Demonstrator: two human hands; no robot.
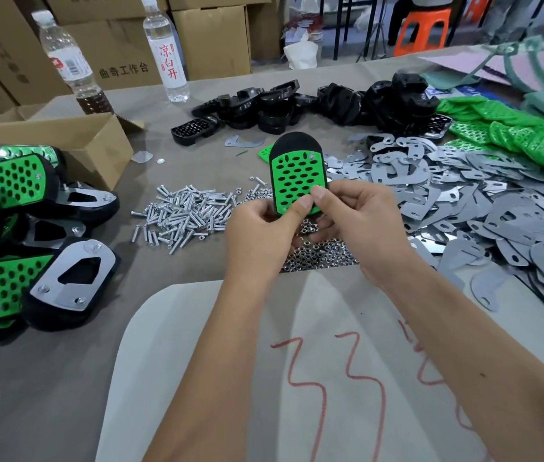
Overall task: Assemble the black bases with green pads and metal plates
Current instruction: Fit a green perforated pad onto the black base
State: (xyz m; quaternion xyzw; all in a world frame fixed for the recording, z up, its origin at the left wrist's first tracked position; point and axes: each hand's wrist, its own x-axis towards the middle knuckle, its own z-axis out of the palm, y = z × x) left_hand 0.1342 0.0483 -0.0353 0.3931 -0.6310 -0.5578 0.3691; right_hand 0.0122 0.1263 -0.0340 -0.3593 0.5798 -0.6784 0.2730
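I hold a black base (297,141) upright above the table, with a perforated green pad (293,178) lying on its face and a screw in the pad's top right corner. My left hand (264,228) grips its lower left edge, thumb on the pad. My right hand (360,225) grips the lower right edge, thumb also on the pad. Bare black bases (297,105) are heaped at the back. Loose green pads (517,128) lie at the far right. Metal plates (463,201) are spread across the right side.
Screws (184,215) are piled left of my hands and nuts (320,255) lie under them. Finished assemblies (30,235) are stacked at the left beside an open cardboard box (64,141). Two bottles (164,45) stand at the back. A white sheet (230,361) covers the near edge.
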